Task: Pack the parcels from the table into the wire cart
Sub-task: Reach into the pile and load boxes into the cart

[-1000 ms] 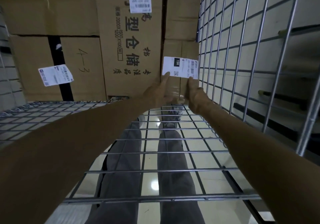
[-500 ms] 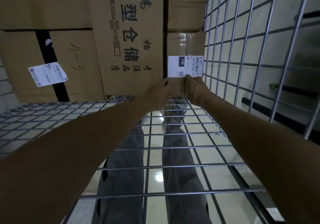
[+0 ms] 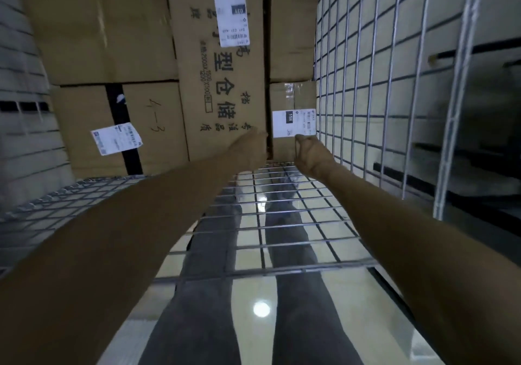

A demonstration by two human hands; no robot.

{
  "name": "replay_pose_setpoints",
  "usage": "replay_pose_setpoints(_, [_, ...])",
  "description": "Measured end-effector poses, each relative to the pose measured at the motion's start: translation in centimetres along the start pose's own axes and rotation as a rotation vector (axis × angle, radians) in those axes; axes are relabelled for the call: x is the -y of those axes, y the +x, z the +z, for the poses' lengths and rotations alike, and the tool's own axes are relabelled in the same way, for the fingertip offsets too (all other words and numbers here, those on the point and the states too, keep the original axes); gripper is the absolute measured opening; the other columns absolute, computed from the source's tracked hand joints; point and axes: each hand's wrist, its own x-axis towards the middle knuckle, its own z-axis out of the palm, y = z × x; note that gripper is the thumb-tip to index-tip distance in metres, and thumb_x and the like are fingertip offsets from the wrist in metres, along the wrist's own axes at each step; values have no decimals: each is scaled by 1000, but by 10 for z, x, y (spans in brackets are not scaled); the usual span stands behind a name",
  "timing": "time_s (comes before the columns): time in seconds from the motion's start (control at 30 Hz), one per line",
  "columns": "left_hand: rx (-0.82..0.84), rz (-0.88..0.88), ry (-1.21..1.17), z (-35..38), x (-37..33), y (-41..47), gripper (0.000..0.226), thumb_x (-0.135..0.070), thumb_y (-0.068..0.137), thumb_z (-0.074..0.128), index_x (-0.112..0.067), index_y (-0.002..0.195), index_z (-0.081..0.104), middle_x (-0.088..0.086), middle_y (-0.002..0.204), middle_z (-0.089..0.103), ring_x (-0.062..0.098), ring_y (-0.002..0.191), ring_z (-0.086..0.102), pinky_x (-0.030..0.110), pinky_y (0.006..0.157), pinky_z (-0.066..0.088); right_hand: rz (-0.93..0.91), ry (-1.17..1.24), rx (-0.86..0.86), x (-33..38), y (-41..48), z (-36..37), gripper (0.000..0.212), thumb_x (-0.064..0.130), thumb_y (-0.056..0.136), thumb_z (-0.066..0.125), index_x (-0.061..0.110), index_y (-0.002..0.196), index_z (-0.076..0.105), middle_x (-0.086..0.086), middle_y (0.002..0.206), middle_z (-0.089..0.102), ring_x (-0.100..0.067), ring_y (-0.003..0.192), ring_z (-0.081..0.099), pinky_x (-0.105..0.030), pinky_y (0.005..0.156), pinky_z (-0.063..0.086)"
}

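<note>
A: What can be read inside the wire cart (image 3: 363, 62)?
B: The tall carton (image 3: 197, 88) carries big sideways print, 型仓储, and "2000X1500". The lower-left carton (image 3: 158, 144) has "4-3" handwritten.
A: And the parcel (image 3: 291, 96)?
B: Brown and taped, with a white label (image 3: 293, 123) starting "15". It stands upright in the far right corner against the mesh.
A: Hands?
B: The left hand (image 3: 251, 150) lies with straight fingers along its left edge. The right hand (image 3: 311, 153) has bent fingers at the label; I can't tell if it grips.

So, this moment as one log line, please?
small parcel: wire cart right corner, beside printed carton | left hand: at its left edge | right hand: touching front below label
</note>
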Motion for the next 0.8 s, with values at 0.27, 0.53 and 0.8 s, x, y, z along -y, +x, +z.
replay_pose_setpoints(0.27, [-186, -26, -256, -125, 2, -165, 38, -7, 96, 53, 2, 133, 50, 17, 133, 53, 31, 122, 52, 23, 94, 40, -53, 31, -91, 80, -148, -117, 57, 12, 99, 47, 10, 153, 29, -22, 149, 38, -37, 134, 41, -38, 109, 37])
replay_pose_setpoints(0.53, [-478, -87, -307, -226, -21, -319, 33, -11, 97, 52, 5, 126, 55, 18, 124, 58, 34, 116, 55, 31, 89, 46, -225, -59, -213, 180, -266, -229, 65, 22, 101, 51, 14, 157, 19, -20, 152, 39, -36, 132, 47, -39, 111, 38])
replay_pose_setpoints(0.8, [-805, -169, -281, -283, -30, -421, 54, -24, 98, 54, -9, 147, 36, 17, 151, 36, 31, 138, 35, 33, 111, 32, -450, -237, -344, 252, -327, -306, 70, 29, 100, 54, 17, 158, 16, -19, 160, 23, -36, 143, 32, -39, 114, 32])
